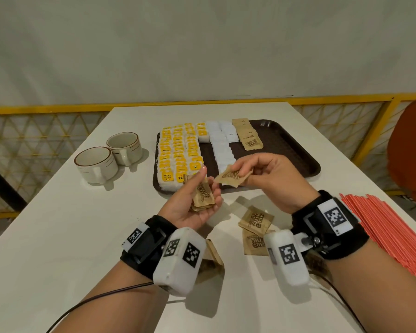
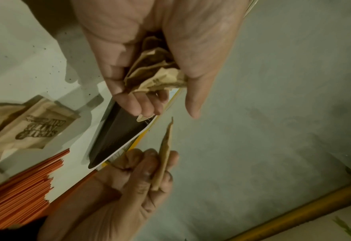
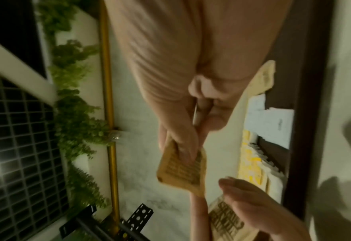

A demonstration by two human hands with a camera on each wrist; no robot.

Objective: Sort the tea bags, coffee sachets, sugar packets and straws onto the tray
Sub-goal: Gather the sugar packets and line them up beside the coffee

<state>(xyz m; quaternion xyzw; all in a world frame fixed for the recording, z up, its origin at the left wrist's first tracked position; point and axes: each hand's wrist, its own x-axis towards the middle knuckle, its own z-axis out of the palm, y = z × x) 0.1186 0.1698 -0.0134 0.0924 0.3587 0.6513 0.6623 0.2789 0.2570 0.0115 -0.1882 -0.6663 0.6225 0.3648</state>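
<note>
My left hand (image 1: 197,188) holds a small stack of brown sugar packets (image 1: 202,195) in its palm, fingers curled under them, thumb lifted; in the left wrist view the stack of packets (image 2: 154,71) sits crumpled in the palm. My right hand (image 1: 255,171) pinches a single brown sugar packet (image 1: 231,177) just right of the left hand, over the near edge of the dark brown tray (image 1: 286,143). The right wrist view shows that packet (image 3: 182,169) between thumb and fingers. On the tray lie rows of yellow tea bags (image 1: 178,150), white sachets (image 1: 220,143) and brown sugar packets (image 1: 246,135).
Loose brown sugar packets (image 1: 256,221) lie on the white table (image 1: 58,236) between my wrists. A pile of red straws (image 1: 389,234) sits at the right edge. Two cream cups (image 1: 96,164) stand left of the tray. An orange chair (image 1: 411,150) is at the right.
</note>
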